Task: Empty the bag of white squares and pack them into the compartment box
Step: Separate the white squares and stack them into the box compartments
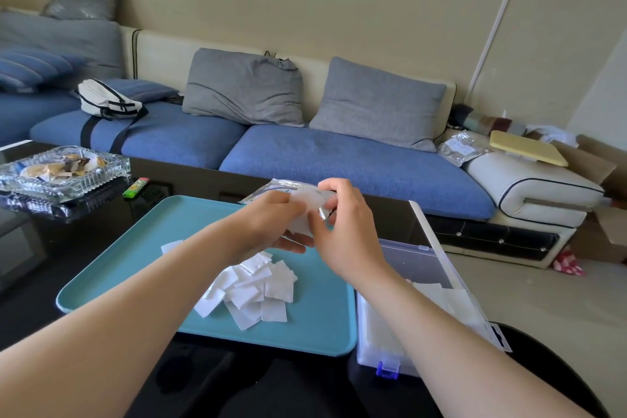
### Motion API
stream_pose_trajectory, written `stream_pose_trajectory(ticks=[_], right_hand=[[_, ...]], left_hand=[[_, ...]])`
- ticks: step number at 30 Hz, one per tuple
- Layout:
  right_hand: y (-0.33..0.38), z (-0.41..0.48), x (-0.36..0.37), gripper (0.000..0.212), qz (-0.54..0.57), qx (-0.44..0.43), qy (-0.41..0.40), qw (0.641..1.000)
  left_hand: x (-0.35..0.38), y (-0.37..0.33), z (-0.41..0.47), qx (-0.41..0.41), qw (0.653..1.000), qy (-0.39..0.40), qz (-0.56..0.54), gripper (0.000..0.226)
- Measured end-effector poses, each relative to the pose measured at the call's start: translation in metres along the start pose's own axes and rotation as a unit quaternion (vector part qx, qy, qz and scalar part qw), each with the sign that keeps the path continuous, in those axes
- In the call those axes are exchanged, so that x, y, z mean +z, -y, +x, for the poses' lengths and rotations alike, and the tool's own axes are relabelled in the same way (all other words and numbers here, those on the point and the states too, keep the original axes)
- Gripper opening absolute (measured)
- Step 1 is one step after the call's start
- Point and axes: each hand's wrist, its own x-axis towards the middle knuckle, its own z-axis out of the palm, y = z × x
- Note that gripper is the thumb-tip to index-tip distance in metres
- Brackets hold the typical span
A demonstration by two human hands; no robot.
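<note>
My left hand (271,224) and right hand (342,231) both grip the bag (288,186), raised over the far part of the teal tray (135,248). White squares (251,288) lie heaped on the tray. The compartment box (380,332), lid open, stands just right of the tray on the dark surface (51,265).

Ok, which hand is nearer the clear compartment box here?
Right. The right hand grips the bag just up-left of the compartment box; the left hand holds the bag's other side, farther left over the teal tray.
</note>
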Motion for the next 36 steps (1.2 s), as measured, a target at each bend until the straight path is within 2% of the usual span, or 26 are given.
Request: stream_pose_trajectory(ticks=[3,5,10,14,18,21,24,27,31,33,36], right_hand=[[0.004,-0.002,0.002,0.079,-0.052,-0.032,0.037,0.997],[0.007,-0.003,0.003,0.094,-0.066,-0.038,0.056,0.996],[0.008,-0.002,0.005,0.068,-0.048,-0.059,0.031,0.997],[0.008,-0.003,0.007,0.080,-0.044,-0.088,0.046,0.994],[0.010,-0.004,0.006,0.082,-0.053,-0.108,0.038,0.992],[0.012,-0.005,0.007,0.088,-0.071,-0.103,0.045,0.991],[0.010,-0.004,0.007,0.073,-0.056,-0.108,0.039,0.992],[0.009,-0.002,0.005,0.063,-0.069,-0.129,0.042,0.988],[0.006,0.003,0.005,0.051,-0.146,-0.121,0.046,0.981],[0.005,0.003,0.002,0.054,-0.157,-0.124,0.042,0.979],[0.007,-0.001,-0.002,0.091,-0.136,-0.135,0.069,0.979]], left_hand=[[-0.001,0.000,0.002,-0.010,0.998,0.002,-0.062,0.029],[-0.001,0.000,0.002,-0.023,0.997,0.007,-0.079,0.026],[-0.002,-0.004,-0.004,-0.040,0.996,0.033,-0.077,0.022],[-0.003,-0.005,-0.006,-0.033,0.994,0.035,-0.094,0.023],[-0.004,-0.006,-0.008,-0.048,0.991,0.049,-0.111,0.013],[-0.005,-0.004,-0.006,-0.054,0.991,0.068,-0.097,0.028],[-0.005,-0.005,-0.008,-0.057,0.993,0.081,-0.068,0.025],[-0.005,-0.007,-0.009,-0.058,0.993,0.076,-0.065,0.009],[-0.004,-0.010,-0.013,-0.051,0.990,0.120,-0.056,0.027],[-0.003,-0.010,-0.014,-0.053,0.989,0.122,-0.063,0.034],[-0.002,-0.011,-0.014,-0.043,0.988,0.134,-0.065,0.030]])
